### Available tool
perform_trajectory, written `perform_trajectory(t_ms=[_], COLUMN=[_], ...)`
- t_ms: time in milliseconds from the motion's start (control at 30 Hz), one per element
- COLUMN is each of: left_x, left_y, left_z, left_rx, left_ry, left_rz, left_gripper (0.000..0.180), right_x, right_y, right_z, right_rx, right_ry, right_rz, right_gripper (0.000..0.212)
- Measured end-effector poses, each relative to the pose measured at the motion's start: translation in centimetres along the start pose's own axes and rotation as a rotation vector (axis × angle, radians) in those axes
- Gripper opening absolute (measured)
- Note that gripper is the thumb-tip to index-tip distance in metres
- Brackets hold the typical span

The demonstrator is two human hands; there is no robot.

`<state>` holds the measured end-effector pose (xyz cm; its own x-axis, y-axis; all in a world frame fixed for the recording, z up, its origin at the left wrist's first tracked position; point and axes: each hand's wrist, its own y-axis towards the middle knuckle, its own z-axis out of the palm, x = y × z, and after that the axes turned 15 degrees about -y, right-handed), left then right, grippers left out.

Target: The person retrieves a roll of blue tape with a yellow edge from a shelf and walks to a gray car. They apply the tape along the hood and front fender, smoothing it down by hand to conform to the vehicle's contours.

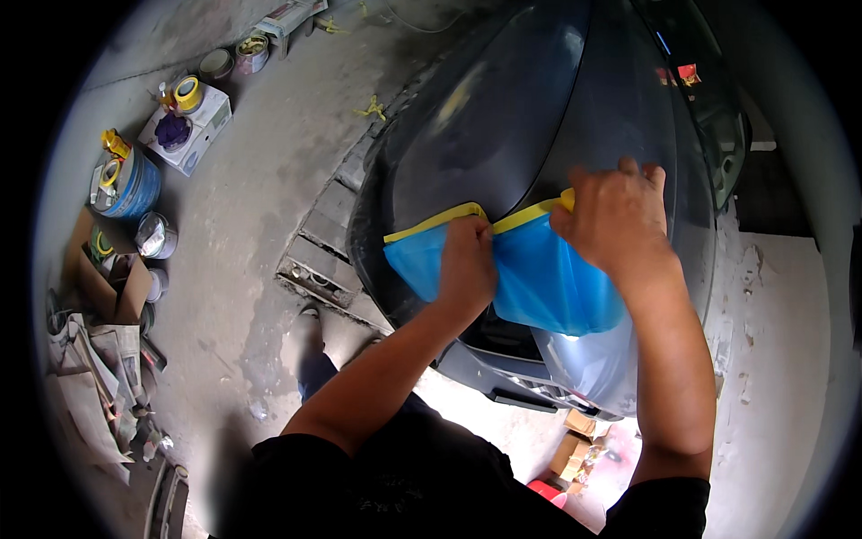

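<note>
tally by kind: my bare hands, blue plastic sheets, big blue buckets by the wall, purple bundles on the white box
left hand and right hand: 2
blue plastic sheet: 1
blue bucket: 1
purple bundle: 1
total: 5

We see a stained grey floor [233, 260] meeting a grey wall [171, 40] at upper left, with bright light [471, 404] washing the floor at lower middle.

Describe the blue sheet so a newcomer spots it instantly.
Start at the dark vehicle body in the upper centre. Across its near end, at the person's left hand and right hand, is the blue sheet. A yellow strip along its upper edge sets it apart.
</note>
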<state>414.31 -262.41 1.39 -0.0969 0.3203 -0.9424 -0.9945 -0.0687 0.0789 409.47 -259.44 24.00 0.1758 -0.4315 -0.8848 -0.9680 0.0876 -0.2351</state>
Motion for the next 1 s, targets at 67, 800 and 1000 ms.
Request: perform_trajectory(t_ms=[67, 800, 1000], left_x=[-0.1, 0.6, -0.2], left_y=[0.0, 1.6, -0.2], left_z=[0.0, -2.0, -2.3], left_rx=[-0.005, 0.098, 0.078], left_ry=[-0.041, -0.455, -0.166], left_rz=[-0.006, -0.395, -0.147], left_gripper=[0.01, 0.019, 0.023], right_x=[0.0, -0.4, -0.5], right_y=[0.4, 3.0, 2.7], right_z=[-0.2, 0.5, 2.1], right_rx=[0.036, 0.141, 0.033], right_ry=[-0.004, 0.045, 0.093], right_rz=[-0.006, -0.031, -0.017], right_gripper=[0.035, 0.037, 0.034])
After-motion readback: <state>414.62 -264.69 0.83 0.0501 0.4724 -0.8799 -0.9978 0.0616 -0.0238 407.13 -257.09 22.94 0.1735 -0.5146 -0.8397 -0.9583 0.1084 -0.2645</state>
